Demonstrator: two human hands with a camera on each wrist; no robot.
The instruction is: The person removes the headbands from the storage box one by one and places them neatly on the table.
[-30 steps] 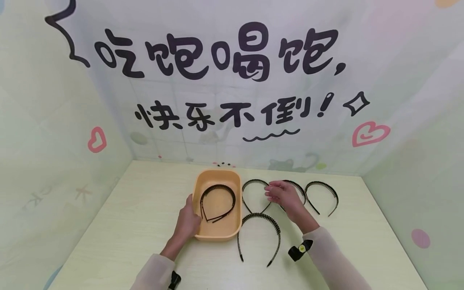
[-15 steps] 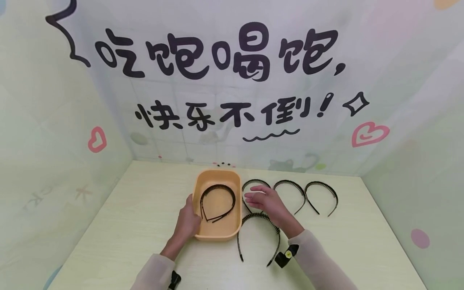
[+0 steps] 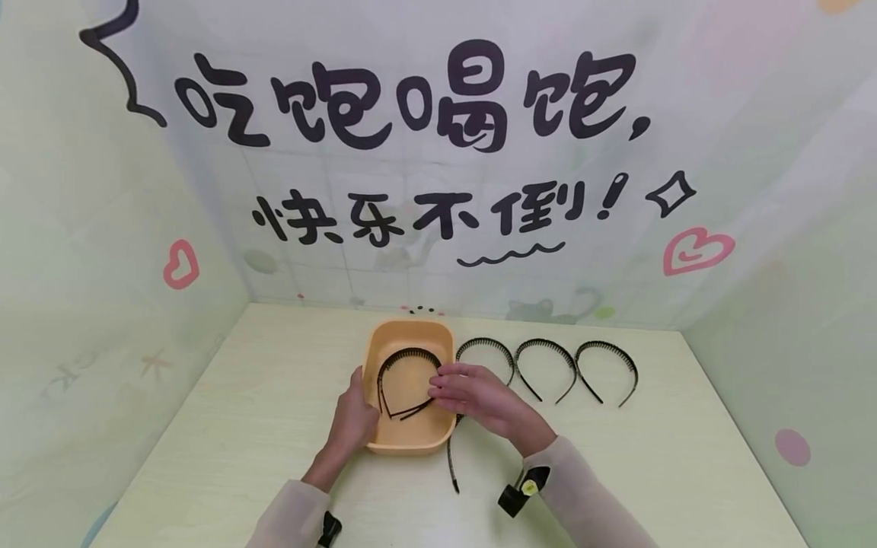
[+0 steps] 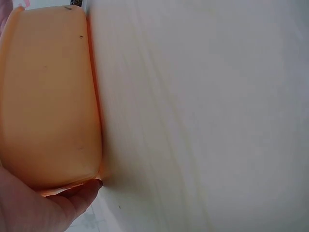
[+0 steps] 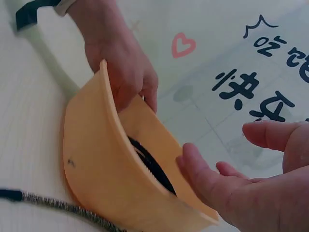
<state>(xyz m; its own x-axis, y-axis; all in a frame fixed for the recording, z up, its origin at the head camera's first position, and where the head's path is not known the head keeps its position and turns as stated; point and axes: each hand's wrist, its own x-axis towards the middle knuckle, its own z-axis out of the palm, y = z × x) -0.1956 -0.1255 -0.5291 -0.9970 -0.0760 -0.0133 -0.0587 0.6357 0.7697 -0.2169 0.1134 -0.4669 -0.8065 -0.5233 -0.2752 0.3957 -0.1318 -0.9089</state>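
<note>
An orange plastic tub (image 3: 409,435) stands on the table, with dark toothed headbands (image 3: 409,352) lying inside; they overlap, so how many I cannot tell. My left hand (image 3: 352,418) grips the tub's left wall, and in the left wrist view its fingers (image 4: 79,198) curl at the tub's edge. Over the tub's right rim reaches my right hand (image 3: 489,402), its fingers loosely extended and holding nothing. Beneath that hand another headband (image 3: 453,466) is mostly hidden. In the right wrist view, thumb and fingers are spread apart above the tub opening (image 5: 154,121).
Three more headbands lie in a row right of the tub: the near one (image 3: 485,341), the middle one (image 3: 546,343) and the far right one (image 3: 607,346). Printed fabric walls (image 3: 438,281) enclose the pale table (image 3: 274,396) at the back and sides.
My right hand has moved left, from over the headbands in the row to the tub's right rim. My left hand and the tub have stayed in place.
</note>
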